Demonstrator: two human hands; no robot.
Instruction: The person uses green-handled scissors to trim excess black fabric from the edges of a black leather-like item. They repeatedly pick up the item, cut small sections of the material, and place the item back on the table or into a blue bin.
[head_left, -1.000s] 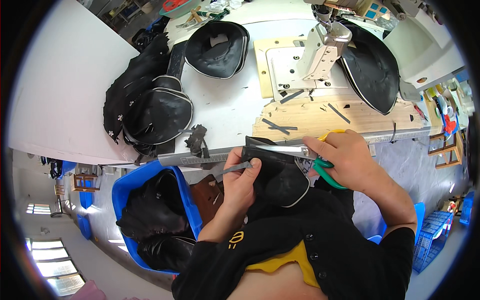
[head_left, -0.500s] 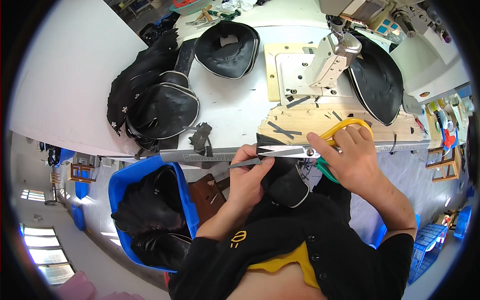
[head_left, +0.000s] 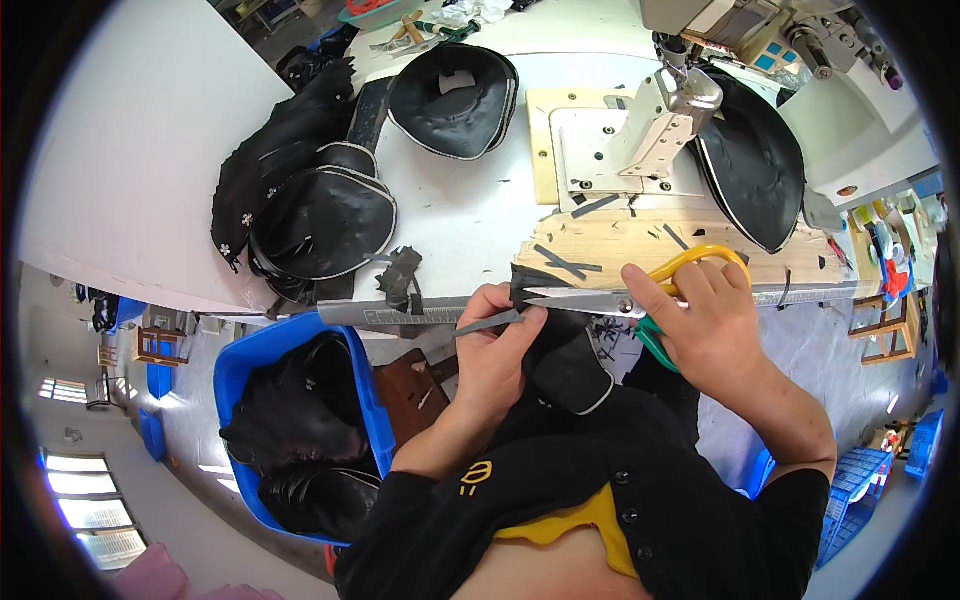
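Note:
My left hand (head_left: 488,362) is closed on a black leather piece (head_left: 570,375) with a white piped edge. A narrow grey strip (head_left: 492,323) sticks out to the left between its thumb and fingers. My right hand (head_left: 712,322) grips a pair of scissors (head_left: 588,301) with one yellow and one green handle. Their blades point left along the upper part of the leather piece, with the tips close to my left fingers. Both hands are at the table's front edge; the lower part of the leather piece hangs in front of my shirt.
A sewing machine (head_left: 655,125) stands on the table (head_left: 450,215), with a black piped leather piece (head_left: 755,165) at its right. Other black pieces (head_left: 455,100) lie left of it. Grey scraps (head_left: 402,278) are scattered about. A blue bin (head_left: 375,400) below holds black leather.
The scissor blades look closer together than before, and their tips have shifted slightly right. Both hands otherwise keep nearly the same place and hold.

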